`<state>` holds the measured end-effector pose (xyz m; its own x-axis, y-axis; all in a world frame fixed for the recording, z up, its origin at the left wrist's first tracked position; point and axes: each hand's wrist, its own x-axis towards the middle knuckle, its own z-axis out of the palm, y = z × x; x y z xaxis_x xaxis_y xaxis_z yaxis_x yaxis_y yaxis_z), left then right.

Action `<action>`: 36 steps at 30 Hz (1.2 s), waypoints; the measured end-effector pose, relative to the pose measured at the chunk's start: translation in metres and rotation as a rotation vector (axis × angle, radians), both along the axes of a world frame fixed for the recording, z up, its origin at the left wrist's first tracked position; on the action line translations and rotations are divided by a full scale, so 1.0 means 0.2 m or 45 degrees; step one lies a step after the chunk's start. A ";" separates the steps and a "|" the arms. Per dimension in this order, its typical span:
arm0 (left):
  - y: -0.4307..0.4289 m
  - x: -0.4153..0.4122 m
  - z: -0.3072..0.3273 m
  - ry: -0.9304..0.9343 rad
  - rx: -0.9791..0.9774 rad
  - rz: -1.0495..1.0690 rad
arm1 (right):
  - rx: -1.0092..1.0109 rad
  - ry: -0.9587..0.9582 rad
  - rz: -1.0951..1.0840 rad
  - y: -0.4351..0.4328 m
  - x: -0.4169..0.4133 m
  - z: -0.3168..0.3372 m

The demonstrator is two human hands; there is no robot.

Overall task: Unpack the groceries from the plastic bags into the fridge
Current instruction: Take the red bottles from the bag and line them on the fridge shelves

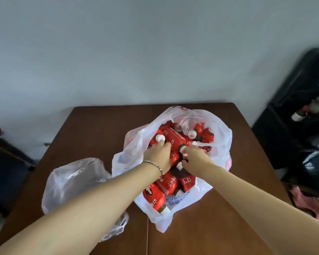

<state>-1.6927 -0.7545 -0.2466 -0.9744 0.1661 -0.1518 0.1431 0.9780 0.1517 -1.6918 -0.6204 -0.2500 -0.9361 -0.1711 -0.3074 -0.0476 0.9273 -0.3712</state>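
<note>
A crumpled clear bag point(74, 177) lies at the left of the table point(99, 129). My left arm stretches forward, with my left hand point(158, 155) palm-down on the red bottles point(155, 197) inside the open white bag point(219, 144). I cannot tell whether its fingers grip one. Just beside it, my right hand point(193, 155) curls round the neck of a white-capped bottle point(183, 148).

The table point(99, 129) before me is smooth dark wood, dully sheened. The white bag point(219, 144) is thin filmy plastic; the clear bag point(72, 181) at lower left crinkly, shiny. The bottles point(173, 140) wear glossy red labels; my bracelet point(156, 165) is metal.
</note>
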 end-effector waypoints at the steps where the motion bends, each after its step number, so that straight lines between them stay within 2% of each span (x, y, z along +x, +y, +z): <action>1: -0.01 -0.05 -0.02 0.020 -0.023 -0.018 | -0.022 -0.030 -0.045 -0.02 -0.02 -0.03; 5: -0.06 -0.29 -0.17 0.036 -0.208 -0.091 | -0.135 -0.140 -0.280 -0.07 -0.17 -0.22; 8: -0.09 -0.40 -0.25 -0.035 -0.278 -0.167 | -0.407 -0.154 -0.627 -0.06 -0.26 -0.36; 10: -0.08 -0.44 -0.27 -0.074 -0.241 -0.159 | -0.583 -0.223 -0.796 -0.06 -0.27 -0.43; 13: -0.08 -0.50 -0.26 -0.121 -0.078 -0.008 | -0.730 -0.252 -0.885 -0.05 -0.32 -0.50; 16: -0.12 -0.51 -0.23 -0.056 0.008 0.068 | -1.009 -0.307 -0.975 -0.03 -0.40 -0.49; 18: -0.18 -0.46 -0.21 0.047 0.020 0.017 | -1.096 -0.279 -0.929 -0.03 -0.40 -0.46; 21: -0.21 -0.37 -0.12 0.112 0.106 -0.015 | -0.963 -0.054 -0.780 -0.04 -0.36 -0.39; 26: -0.13 -0.22 -0.07 0.088 -0.082 -0.137 | -0.648 0.240 -0.444 -0.02 -0.31 -0.14; 30: -0.07 -0.13 -0.14 0.079 -0.077 -0.305 | -0.422 0.206 -0.218 -0.03 -0.22 -0.15; 36: -0.09 -0.17 -0.17 0.279 0.027 -0.453 | -0.475 0.130 -0.094 0.00 -0.20 -0.22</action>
